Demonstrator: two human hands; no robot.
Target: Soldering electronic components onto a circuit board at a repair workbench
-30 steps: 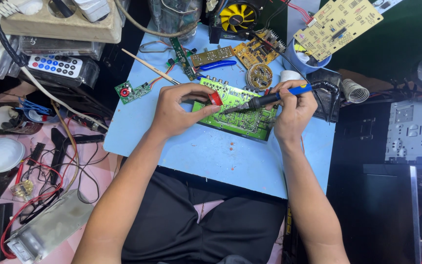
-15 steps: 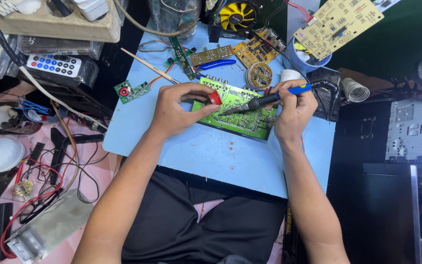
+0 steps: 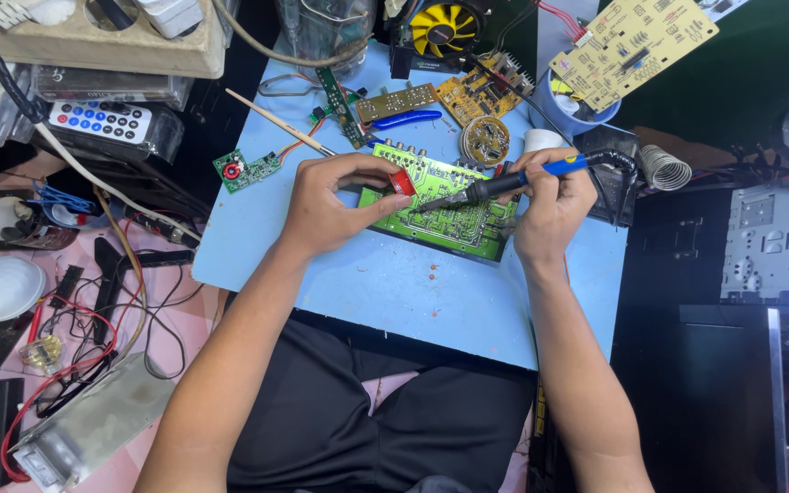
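Observation:
A green circuit board point(image 3: 449, 219) lies on the blue work mat point(image 3: 394, 292) in front of me. My left hand point(image 3: 331, 205) pinches a small red part point(image 3: 403, 183) at the board's left edge. My right hand point(image 3: 550, 205) grips a soldering iron point(image 3: 504, 185) with a blue and black handle; its tip points left and touches the board near the middle, close to the red part.
Several other circuit boards lie at the back of the mat, among them a small green one point(image 3: 241, 170) and a yellow one point(image 3: 632, 41). A fan point(image 3: 445, 27), a remote control point(image 3: 102, 120), a metal coil stand point(image 3: 664, 167) and loose wires point(image 3: 75, 319) surround the mat.
My left hand with the red part has shifted slightly along the board's left edge. The soldering iron stays on the board.

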